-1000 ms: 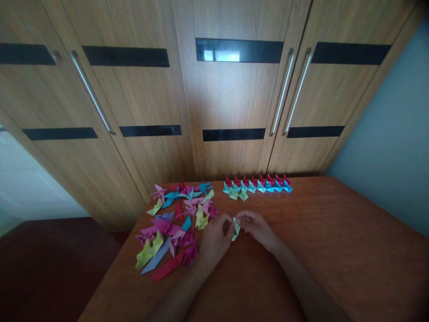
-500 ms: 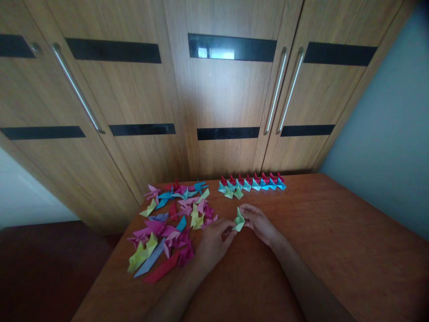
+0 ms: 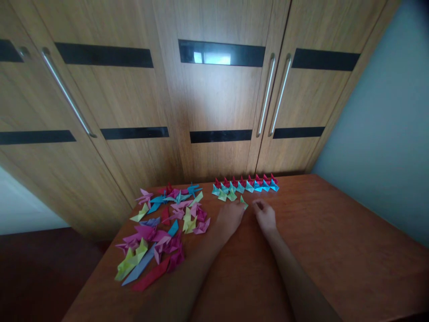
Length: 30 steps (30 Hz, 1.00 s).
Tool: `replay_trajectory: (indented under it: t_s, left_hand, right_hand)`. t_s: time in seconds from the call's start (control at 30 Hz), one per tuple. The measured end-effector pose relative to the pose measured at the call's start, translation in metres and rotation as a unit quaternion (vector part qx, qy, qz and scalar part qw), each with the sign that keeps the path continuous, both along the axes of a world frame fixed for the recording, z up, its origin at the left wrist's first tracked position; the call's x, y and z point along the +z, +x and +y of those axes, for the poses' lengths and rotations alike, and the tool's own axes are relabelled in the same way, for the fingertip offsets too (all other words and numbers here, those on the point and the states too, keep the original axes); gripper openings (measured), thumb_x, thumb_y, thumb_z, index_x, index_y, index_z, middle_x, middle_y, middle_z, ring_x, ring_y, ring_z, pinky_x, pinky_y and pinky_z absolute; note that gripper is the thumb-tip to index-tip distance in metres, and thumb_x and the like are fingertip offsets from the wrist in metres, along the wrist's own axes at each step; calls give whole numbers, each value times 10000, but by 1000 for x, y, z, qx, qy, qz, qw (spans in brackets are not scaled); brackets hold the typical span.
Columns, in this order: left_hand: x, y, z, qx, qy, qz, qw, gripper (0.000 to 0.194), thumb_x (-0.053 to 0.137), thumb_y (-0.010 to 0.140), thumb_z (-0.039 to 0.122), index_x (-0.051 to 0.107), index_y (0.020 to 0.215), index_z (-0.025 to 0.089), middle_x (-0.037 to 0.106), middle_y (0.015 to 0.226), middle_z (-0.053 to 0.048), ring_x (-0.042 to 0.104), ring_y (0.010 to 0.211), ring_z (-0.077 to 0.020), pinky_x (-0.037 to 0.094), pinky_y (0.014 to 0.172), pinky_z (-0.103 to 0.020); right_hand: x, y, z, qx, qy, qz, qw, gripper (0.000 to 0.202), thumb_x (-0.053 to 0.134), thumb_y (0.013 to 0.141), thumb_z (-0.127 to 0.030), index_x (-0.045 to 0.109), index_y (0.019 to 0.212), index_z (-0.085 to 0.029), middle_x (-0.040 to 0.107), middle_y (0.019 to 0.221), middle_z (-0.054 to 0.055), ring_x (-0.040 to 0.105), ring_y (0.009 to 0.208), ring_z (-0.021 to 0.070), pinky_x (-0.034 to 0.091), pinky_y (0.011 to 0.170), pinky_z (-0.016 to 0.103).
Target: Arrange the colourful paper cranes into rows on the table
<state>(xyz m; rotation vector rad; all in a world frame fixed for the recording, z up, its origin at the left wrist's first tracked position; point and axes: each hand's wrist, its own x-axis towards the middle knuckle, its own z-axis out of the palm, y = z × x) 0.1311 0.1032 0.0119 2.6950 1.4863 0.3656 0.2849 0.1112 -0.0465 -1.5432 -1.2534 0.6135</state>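
No text, label, brand, number or sign can be read anywhere in view
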Motion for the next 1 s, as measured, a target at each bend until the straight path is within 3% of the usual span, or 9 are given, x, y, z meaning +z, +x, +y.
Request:
replay_trajectory:
  t_s: [0.3,1.0]
  left_hand:
    - [-10,20,34,39,10,34,999,248,407,904,141,635,1002,154,628,1016,-132,613,949,-229,482,813,-341]
    - [-2,26,38,82,3,33,996,211,446,883,128,622,1000,124,651,990,-150,617,971,-244,489,805,-340]
  right_hand:
    - [-3,-7,0,11,-23,-105,994,218,459,795,-361,646,819,-253,697,850,14,637,799,193,453,755,282]
    - [2,-8,-2,16,-44,-140,989,211,447,814,-335,644,825,-259,695,853,10,632,785,188,459,756,286]
